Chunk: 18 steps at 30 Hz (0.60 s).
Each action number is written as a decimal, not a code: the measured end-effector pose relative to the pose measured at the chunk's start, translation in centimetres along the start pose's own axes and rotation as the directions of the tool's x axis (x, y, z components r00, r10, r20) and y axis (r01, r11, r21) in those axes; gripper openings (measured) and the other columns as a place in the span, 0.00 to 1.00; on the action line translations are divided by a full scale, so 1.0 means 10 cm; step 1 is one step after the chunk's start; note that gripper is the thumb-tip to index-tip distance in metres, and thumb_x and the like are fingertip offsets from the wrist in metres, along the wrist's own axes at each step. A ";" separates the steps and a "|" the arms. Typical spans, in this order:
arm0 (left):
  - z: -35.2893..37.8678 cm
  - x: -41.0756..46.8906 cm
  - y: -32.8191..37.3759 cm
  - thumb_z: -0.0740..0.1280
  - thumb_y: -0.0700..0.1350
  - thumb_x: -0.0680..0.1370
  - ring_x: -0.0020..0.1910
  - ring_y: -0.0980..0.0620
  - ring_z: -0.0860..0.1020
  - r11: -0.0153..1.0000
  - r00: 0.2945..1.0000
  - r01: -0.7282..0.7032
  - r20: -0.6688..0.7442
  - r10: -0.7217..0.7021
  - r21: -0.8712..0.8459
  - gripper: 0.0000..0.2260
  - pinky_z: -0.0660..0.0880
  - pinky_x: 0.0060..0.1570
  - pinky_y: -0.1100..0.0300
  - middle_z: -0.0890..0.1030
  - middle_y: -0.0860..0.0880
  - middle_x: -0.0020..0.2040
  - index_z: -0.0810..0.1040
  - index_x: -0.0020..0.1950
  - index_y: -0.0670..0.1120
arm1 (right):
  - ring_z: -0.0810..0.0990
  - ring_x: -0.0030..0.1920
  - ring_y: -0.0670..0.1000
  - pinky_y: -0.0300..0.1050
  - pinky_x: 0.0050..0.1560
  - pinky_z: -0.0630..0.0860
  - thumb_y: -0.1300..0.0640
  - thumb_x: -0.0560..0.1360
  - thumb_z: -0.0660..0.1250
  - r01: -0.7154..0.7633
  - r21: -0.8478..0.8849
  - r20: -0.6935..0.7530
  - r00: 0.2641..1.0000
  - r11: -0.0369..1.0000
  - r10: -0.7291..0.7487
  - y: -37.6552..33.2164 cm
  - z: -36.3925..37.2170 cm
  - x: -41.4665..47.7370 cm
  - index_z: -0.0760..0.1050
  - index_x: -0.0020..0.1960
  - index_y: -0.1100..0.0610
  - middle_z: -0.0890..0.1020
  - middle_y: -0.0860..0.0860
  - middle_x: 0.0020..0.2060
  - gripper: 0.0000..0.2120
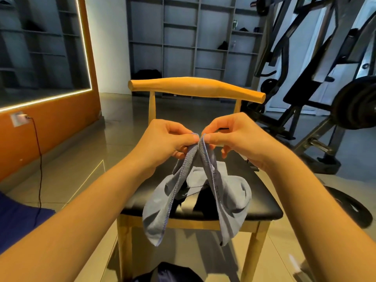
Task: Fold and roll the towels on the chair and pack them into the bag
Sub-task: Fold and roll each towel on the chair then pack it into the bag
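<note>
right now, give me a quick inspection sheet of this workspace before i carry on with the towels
surface: chair seat, black on a wooden frame; the towel hangs over its front edge
job's things: grey towel, unfolded, lifted by two corners held close together; dark bag, as it seems, partly in view on the floor below
clutter: dark item on the seat under the towel, kind unclear
hands: left hand and right hand each pinch a towel corner in their fingers
cables: black cable runs from wall socket down to the floor, left of the chair
surroundings: shelving behind; weight machine and weight plate on the right
</note>
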<state>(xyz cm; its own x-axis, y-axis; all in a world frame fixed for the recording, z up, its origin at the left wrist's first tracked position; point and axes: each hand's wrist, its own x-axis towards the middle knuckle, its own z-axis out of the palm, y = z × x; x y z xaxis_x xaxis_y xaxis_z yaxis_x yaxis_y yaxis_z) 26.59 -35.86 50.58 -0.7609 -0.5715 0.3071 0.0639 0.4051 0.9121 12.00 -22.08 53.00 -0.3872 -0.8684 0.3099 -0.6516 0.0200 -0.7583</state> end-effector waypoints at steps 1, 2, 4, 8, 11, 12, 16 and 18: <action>0.00 0.00 0.01 0.75 0.45 0.76 0.38 0.51 0.84 1.000 1.000 0.006 -0.001 -0.006 -0.013 0.05 0.80 0.36 0.64 0.86 0.47 0.40 0.87 0.45 0.44 | 0.84 0.41 0.53 0.42 0.35 0.78 0.55 0.77 0.73 0.001 -0.003 -0.012 1.000 1.000 -0.001 0.00 0.01 0.00 0.85 0.47 0.57 0.86 0.53 0.39 0.06; 0.00 -0.01 0.01 0.75 0.45 0.76 0.38 0.51 0.84 0.999 1.000 0.014 0.004 -0.013 -0.030 0.05 0.79 0.35 0.64 0.86 0.46 0.40 0.87 0.46 0.43 | 0.83 0.38 0.52 0.41 0.33 0.76 0.55 0.76 0.73 -0.001 -0.007 -0.021 1.000 1.000 0.001 0.00 0.02 0.01 0.85 0.46 0.57 0.86 0.53 0.38 0.06; 0.01 -0.02 0.03 0.73 0.45 0.77 0.38 0.50 0.84 0.997 0.999 0.032 0.022 -0.030 -0.064 0.05 0.80 0.35 0.63 0.86 0.45 0.40 0.87 0.47 0.43 | 0.79 0.33 0.51 0.41 0.31 0.74 0.54 0.76 0.74 -0.003 -0.019 -0.033 0.999 1.000 0.003 0.00 0.04 0.01 0.85 0.45 0.57 0.85 0.54 0.36 0.06; 0.02 -0.03 0.06 0.71 0.43 0.79 0.37 0.52 0.84 0.996 0.998 0.048 0.034 -0.046 -0.072 0.05 0.80 0.35 0.63 0.86 0.45 0.40 0.86 0.48 0.44 | 0.78 0.33 0.48 0.39 0.31 0.74 0.54 0.76 0.74 0.020 -0.051 -0.068 0.997 0.998 -0.024 0.01 0.08 0.04 0.84 0.45 0.57 0.85 0.53 0.35 0.06; 0.02 -0.03 0.06 0.69 0.42 0.80 0.37 0.53 0.84 0.998 0.999 0.037 0.026 -0.036 -0.052 0.06 0.79 0.35 0.65 0.86 0.46 0.40 0.86 0.47 0.45 | 0.80 0.34 0.47 0.37 0.32 0.75 0.53 0.76 0.74 0.044 -0.066 -0.078 0.996 0.997 -0.049 0.01 0.11 0.05 0.83 0.45 0.56 0.85 0.52 0.36 0.06; 0.02 -0.03 0.06 0.69 0.42 0.80 0.37 0.53 0.84 0.998 0.999 0.032 0.024 -0.031 -0.047 0.06 0.79 0.35 0.65 0.86 0.46 0.40 0.86 0.47 0.45 | 0.81 0.34 0.47 0.37 0.32 0.76 0.53 0.76 0.74 0.053 -0.077 -0.089 0.994 0.996 -0.060 0.01 0.12 0.05 0.83 0.44 0.56 0.85 0.52 0.36 0.06; 0.05 -0.01 0.03 0.68 0.40 0.81 0.42 0.51 0.85 1.000 1.000 0.000 0.003 0.000 -0.024 0.06 0.80 0.37 0.65 0.86 0.46 0.42 0.85 0.49 0.45 | 0.83 0.37 0.51 0.39 0.33 0.80 0.52 0.77 0.73 0.079 -0.093 -0.157 0.983 0.993 -0.093 0.05 0.17 0.08 0.80 0.50 0.55 0.85 0.53 0.39 0.07; 0.07 0.01 0.02 0.68 0.39 0.81 0.44 0.50 0.85 0.999 1.000 -0.018 -0.017 0.017 -0.038 0.06 0.82 0.39 0.63 0.87 0.47 0.44 0.85 0.50 0.45 | 0.83 0.38 0.51 0.37 0.32 0.78 0.52 0.79 0.71 0.081 -0.107 -0.152 0.984 0.991 -0.097 0.07 0.19 0.09 0.79 0.55 0.54 0.84 0.53 0.40 0.07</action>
<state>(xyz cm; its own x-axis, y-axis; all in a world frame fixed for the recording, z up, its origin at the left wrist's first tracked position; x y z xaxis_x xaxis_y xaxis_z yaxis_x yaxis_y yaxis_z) 26.11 -35.37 50.59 -0.7488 -0.5763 0.3274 0.1018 0.3881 0.9160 12.44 -23.85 51.66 -0.4172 -0.7807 0.4652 -0.7469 0.0029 -0.6649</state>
